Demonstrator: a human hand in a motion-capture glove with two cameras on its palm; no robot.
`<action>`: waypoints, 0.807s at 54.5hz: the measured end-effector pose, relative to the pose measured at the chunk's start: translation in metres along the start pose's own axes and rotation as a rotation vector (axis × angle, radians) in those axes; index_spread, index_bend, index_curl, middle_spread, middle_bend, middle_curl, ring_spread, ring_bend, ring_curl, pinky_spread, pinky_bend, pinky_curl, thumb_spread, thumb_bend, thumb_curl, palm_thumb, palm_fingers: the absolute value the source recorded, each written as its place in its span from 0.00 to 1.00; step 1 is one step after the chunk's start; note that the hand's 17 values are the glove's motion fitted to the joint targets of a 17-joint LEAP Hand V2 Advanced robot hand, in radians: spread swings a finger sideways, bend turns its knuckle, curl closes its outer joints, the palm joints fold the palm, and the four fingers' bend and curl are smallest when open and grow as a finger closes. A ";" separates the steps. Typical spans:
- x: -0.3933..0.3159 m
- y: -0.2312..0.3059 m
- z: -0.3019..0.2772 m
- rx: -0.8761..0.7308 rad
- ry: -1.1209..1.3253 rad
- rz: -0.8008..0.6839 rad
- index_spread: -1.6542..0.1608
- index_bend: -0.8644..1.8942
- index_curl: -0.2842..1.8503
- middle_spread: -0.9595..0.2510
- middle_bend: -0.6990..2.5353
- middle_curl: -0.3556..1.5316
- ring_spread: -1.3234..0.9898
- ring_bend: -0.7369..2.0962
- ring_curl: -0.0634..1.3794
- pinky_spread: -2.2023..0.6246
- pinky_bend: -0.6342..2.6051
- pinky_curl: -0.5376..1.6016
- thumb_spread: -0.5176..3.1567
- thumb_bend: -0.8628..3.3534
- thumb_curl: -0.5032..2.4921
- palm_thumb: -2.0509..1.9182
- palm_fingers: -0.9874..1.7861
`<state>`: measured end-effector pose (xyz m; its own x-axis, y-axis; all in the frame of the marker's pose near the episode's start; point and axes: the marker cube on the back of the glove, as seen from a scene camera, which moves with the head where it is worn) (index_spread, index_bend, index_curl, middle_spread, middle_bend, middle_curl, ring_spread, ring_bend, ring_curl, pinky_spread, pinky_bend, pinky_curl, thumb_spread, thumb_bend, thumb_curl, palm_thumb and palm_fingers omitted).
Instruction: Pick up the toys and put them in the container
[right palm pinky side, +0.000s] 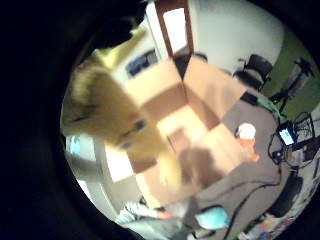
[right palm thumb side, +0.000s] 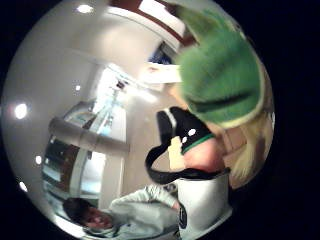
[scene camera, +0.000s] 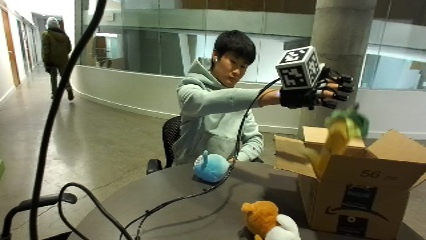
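Plush toy (scene camera: 341, 134), yellow-bodied with a green head, hangs lengthwise just below the gloved right hand (scene camera: 318, 91) and directly above the open cardboard box (scene camera: 359, 182). The hand's fingers look spread, apart from the toy, apparently released. Blue toy (scene camera: 212, 167) and orange toy (scene camera: 267, 220) lie on the table (scene camera: 193, 210) beside the box.

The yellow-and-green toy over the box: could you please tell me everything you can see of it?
The toy is a soft plush, yellow in the body with a fuzzy green top. It looks long and limp, blurred, tilted above the open cardboard box, just below the gloved right hand. In the outside view the fingers look spread, with a gap between hand and toy, so it appears released and apart from the box. In the palm views it lies close by the palm, over the box's open flaps.
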<state>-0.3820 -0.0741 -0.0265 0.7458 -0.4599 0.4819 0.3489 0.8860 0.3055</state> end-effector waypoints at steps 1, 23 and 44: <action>0.003 0.001 0.004 -0.052 0.019 -0.021 0.81 0.41 0.19 0.72 0.32 0.52 0.49 0.54 0.31 0.71 0.52 0.46 0.50 0.19 0.34 0.58 0.19; 0.082 0.140 -0.024 -0.645 0.487 0.069 0.78 0.36 0.22 0.77 0.27 0.41 0.52 0.46 0.23 0.77 0.44 0.40 0.48 0.20 0.28 0.51 0.35; 0.185 0.361 0.041 -0.603 0.433 0.043 0.77 0.37 0.26 0.78 0.25 0.38 0.54 0.37 0.20 0.79 0.48 0.42 0.47 0.20 0.26 0.51 0.31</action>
<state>-0.1417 0.1580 0.2064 0.8795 -0.4695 0.0785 0.4720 0.8390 -0.2707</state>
